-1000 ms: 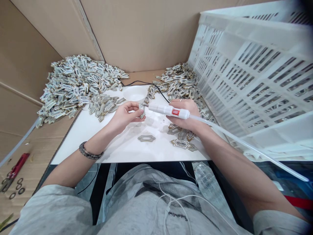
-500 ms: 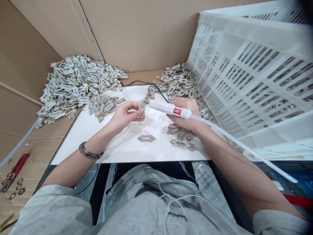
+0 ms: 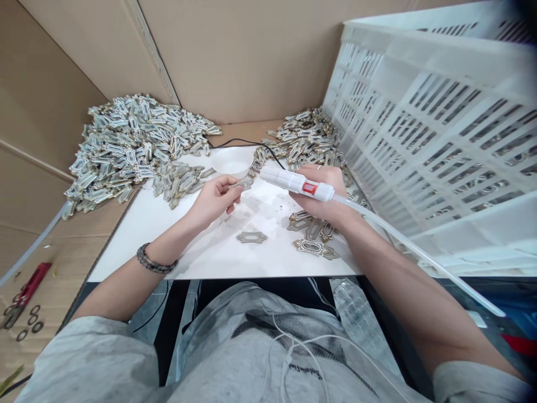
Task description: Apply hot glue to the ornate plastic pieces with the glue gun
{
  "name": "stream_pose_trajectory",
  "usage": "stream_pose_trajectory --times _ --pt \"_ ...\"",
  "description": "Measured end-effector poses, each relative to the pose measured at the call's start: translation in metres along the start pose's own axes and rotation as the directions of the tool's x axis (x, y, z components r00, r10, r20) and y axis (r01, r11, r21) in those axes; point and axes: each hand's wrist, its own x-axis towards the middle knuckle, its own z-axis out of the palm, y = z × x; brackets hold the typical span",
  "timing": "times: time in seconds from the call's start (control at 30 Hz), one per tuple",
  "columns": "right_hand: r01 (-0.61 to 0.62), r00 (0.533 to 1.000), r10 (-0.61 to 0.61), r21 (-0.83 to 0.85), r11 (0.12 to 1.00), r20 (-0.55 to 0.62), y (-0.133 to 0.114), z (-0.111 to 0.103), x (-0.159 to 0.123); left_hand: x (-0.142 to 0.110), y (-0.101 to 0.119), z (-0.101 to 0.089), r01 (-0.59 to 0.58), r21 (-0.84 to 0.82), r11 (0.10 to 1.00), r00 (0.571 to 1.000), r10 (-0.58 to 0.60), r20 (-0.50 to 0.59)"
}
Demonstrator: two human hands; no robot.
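One oblong grey metal plate [image 3: 244, 184], apparently unfinished: left hand [image 3: 216, 200] pinches it, right hand [image 3: 319, 208] grips white plastic glue gun [image 3: 285, 179].

Mottled grey shirt [image 3: 218, 347], short sleeves [image 3: 96, 358], dark braided bracelet [image 3: 156, 259], slim ring [image 3: 319, 167].

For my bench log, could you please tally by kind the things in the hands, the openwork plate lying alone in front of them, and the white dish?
Openwork plates: 2, one in the left hand and the lone plate
White tool: 1, in the right hand
White dish: 1
Total: 4
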Motion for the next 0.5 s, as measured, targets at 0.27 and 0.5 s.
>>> stream_pose_trajectory --times 0.27,0.5 --pt "0.027 1.000 -0.027 -0.024 0.999 -0.008 0.0013 0.0000 0.0011 0.0013 -0.0004 -0.0028 -0.111 0.066 0.992 0.991 0.115 -0.062" --pt "0.041 0.999 -0.041 0.003 0.999 -0.003 0.0023 0.0001 0.0013 0.0039 -0.0057 -0.0055 -0.167 0.053 0.985 0.982 0.170 -0.079"
